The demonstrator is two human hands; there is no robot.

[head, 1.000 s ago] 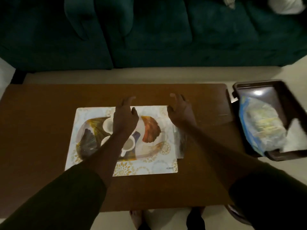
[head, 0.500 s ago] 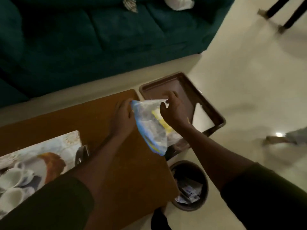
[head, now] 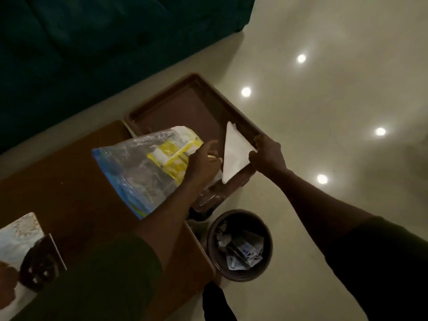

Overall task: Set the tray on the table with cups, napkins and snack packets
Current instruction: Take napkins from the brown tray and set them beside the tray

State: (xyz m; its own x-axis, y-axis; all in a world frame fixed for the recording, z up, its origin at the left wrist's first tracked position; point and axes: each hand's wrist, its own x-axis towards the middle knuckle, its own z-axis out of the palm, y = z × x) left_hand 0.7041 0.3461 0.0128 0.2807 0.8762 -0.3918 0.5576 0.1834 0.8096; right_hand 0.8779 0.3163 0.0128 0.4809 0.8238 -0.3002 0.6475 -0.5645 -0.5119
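The left hand [head: 203, 162] is closed on a clear snack packet bag [head: 148, 167] — blue along one edge, yellow packets inside — held tilted, its far corner over the brown tray [head: 185, 105] and its near part above the wooden table [head: 69, 181]. Just beside that hand, on its right, a white folded napkin [head: 234, 154] lies in the tray (a triangle, one corner pointing toward the person). The right hand [head: 267, 156] grips the tray's rim at the napkin's outer edge, thumb touching the napkin. Below the right forearm a round bin [head: 239, 245] of crumpled wrappers stands on the floor. Behind the left elbow lies a patterned placemat [head: 20, 237].
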